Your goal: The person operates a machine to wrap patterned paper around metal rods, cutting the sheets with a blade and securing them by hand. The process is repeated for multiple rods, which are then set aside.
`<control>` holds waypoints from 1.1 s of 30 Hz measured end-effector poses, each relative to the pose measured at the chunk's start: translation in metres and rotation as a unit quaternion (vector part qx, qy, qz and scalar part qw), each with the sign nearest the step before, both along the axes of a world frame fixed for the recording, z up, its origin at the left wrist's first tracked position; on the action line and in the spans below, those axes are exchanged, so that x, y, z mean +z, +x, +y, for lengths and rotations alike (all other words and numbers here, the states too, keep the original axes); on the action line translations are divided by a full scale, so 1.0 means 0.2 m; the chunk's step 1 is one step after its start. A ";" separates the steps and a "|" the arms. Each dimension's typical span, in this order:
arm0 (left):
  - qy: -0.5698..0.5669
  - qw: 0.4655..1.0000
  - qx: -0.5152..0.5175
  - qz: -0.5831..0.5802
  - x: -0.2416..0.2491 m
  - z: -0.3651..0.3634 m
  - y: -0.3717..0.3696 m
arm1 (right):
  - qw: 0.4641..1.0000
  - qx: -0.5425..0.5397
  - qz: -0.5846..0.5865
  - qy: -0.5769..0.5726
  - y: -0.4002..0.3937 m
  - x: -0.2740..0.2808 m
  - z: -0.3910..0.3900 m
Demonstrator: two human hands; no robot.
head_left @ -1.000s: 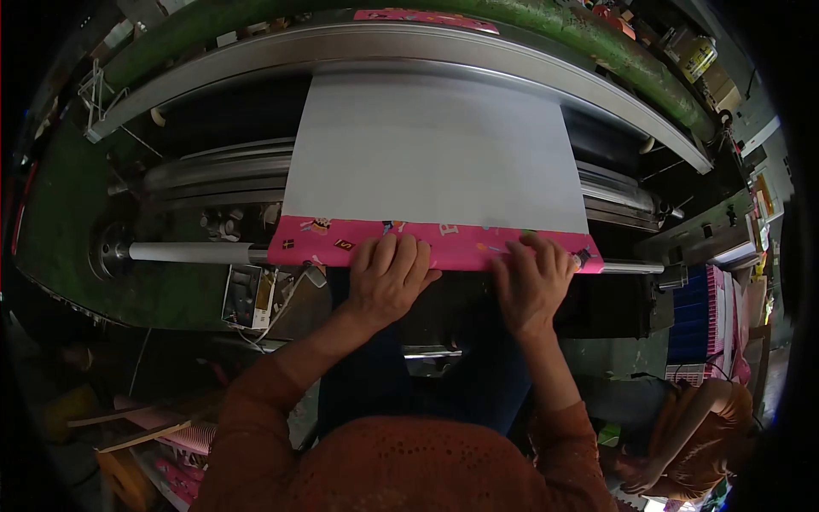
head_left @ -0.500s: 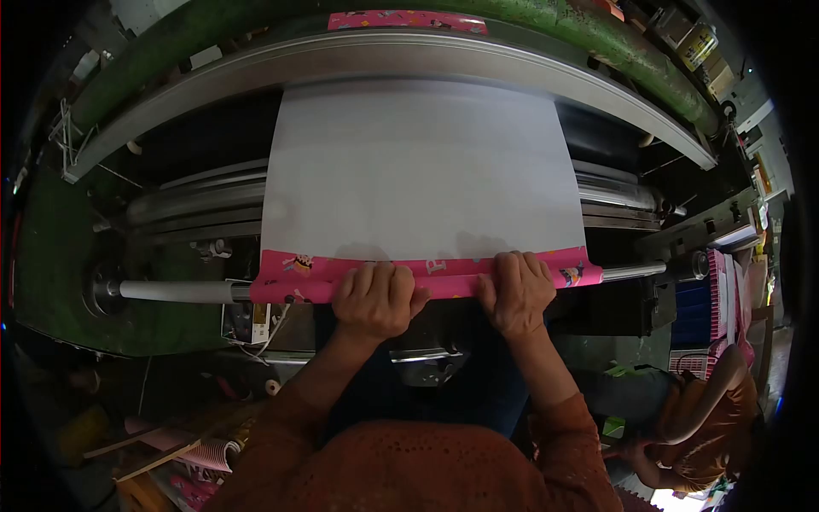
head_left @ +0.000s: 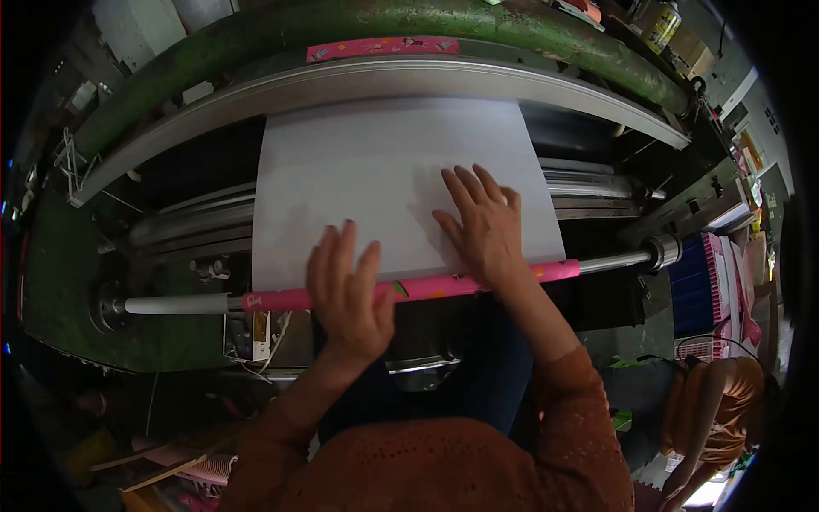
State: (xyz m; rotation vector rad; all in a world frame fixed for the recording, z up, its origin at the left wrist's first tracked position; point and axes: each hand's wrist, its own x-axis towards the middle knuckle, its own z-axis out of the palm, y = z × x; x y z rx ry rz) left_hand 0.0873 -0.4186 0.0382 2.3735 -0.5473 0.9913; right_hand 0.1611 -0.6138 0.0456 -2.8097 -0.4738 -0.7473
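A wide white sheet comes down from under a metal crossbar to a pink printed roll on a metal shaft. My left hand is over the left part of the roll, its fingers apart and pointing up, slightly blurred. My right hand lies over the right side of the sheet with fingers spread, its wrist above the roll. Neither hand holds anything. Whether the fingers touch the sheet is unclear. A white tube sits on the shaft left of the pink roll.
The metal crossbar spans the machine, with a green roller behind it. A shaft end fitting is at the right. Another person in an orange top is at the lower right.
Both hands have let go of the pink roll and opened; my right hand has moved up over the sheet. The pink band is now wound into a narrower roll. The view has shifted slightly.
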 end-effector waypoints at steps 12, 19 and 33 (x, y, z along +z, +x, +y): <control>0.102 0.992 -0.039 0.065 -0.08 -0.14 -0.07 | 0.999 -0.020 0.029 0.014 -0.31 -0.06 0.04; 0.086 0.995 0.034 0.027 0.06 -0.15 0.21 | 0.992 0.004 -0.085 0.097 -0.21 0.02 -0.03; 0.165 0.949 0.030 0.269 -0.84 0.20 -0.25 | 0.952 -0.077 -0.158 0.251 0.29 0.49 -0.08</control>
